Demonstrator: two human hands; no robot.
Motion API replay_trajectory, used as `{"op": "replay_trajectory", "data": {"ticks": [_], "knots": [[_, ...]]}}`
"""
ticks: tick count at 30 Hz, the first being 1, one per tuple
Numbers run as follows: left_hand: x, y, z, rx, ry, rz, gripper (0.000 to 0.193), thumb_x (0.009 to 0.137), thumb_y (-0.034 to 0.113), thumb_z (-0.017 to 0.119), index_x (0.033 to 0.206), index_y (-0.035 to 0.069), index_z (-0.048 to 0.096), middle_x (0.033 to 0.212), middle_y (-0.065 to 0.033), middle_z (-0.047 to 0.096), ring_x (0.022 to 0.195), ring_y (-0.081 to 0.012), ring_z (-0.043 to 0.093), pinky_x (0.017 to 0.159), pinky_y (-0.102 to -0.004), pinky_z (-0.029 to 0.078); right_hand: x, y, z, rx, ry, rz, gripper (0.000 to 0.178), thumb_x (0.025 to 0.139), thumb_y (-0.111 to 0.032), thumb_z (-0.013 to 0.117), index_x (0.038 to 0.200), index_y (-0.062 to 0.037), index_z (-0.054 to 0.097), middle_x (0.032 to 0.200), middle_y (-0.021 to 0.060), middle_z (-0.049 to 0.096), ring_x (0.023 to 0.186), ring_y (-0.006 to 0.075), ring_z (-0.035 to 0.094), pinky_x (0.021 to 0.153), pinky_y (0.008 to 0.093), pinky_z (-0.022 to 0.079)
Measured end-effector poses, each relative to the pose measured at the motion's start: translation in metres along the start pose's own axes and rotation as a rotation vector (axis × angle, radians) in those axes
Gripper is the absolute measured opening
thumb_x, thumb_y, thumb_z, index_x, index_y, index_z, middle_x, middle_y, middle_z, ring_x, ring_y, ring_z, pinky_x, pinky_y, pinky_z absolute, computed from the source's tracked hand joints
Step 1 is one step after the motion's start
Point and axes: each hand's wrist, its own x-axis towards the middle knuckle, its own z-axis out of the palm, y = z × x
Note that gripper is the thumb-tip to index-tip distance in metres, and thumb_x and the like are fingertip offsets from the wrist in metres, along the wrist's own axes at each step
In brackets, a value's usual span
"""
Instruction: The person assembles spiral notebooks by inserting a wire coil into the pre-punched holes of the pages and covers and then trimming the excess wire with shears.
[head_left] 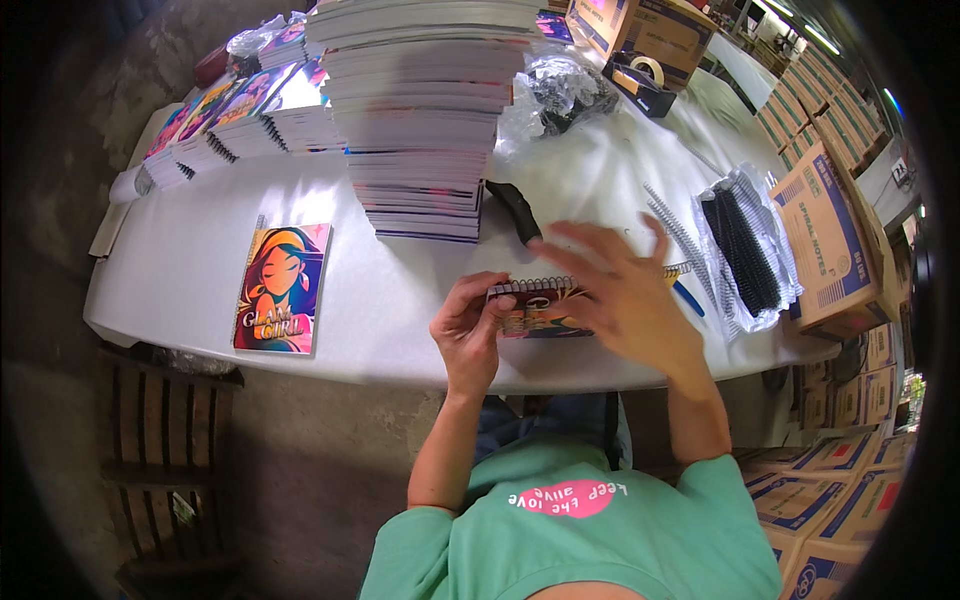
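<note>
My left hand (470,325) grips the left end of a notebook (535,322) near the table's front edge, thumb on its cover and fingers behind. A spiral coil (535,285) runs along the notebook's far edge, and its end (678,270) sticks out to the right past my right hand. Fingers spread and slightly blurred, my right hand (625,295) hovers over the notebook's right part and hides it. Beyond it lies a black-handled tool (516,212), its kind unclear. A slim blue tool (688,298) rests just right of my right hand.
A tall stack of unbound notebooks (425,130) rises ahead. One bound notebook (283,290) lies at left; several more (235,110) sit behind. At right are black coils (740,250) on plastic, loose coils (685,235) and a carton (825,235). A tape dispenser (640,85) stands farther back.
</note>
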Motion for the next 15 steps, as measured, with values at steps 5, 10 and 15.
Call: {"op": "replay_trajectory", "data": {"ticks": [5, 10, 15], "knots": [[-0.007, 0.011, 0.006, 0.16, 0.276, 0.166, 0.023, 0.083, -0.006, 0.062, 0.105, -0.003, 0.062, 0.098, -0.0094, 0.061, 0.088, -0.0153, 0.059, 0.077, -0.0248, 0.048, -0.083, 0.107, 0.01, 0.252, 0.643, 0.724, 0.049, 0.091, -0.021, 0.057, 0.132, 0.0007, 0.042, 0.135, 0.0187, 0.043, 0.123, 0.0292, 0.043, 0.102, 0.0372, 0.034], [-0.016, 0.011, 0.005, 0.49, 0.286, 0.516, 0.043, 0.083, -0.007, 0.062, 0.123, -0.004, 0.046, 0.097, -0.0139, 0.06, 0.087, -0.0193, 0.062, 0.079, -0.0277, 0.05, -0.125, 0.125, 0.085, -0.241, -0.092, 0.961, 0.079, 0.085, -0.06, 0.05, 0.144, -0.013, 0.028, 0.145, 0.0184, 0.031, 0.133, 0.0378, 0.029, 0.105, 0.0567, 0.023], [-0.023, 0.007, 0.012, 0.462, 0.265, 0.55, 0.062, 0.082, -0.009, 0.062, 0.134, -0.004, 0.029, 0.095, -0.0146, 0.057, 0.088, -0.0264, 0.064, 0.08, -0.0327, 0.055, -0.154, 0.103, 0.082, -0.343, -0.081, 0.957, 0.074, 0.087, -0.053, 0.051, 0.145, -0.0124, 0.028, 0.138, 0.0194, 0.036, 0.129, 0.0387, 0.029, 0.104, 0.0541, 0.022]]}}
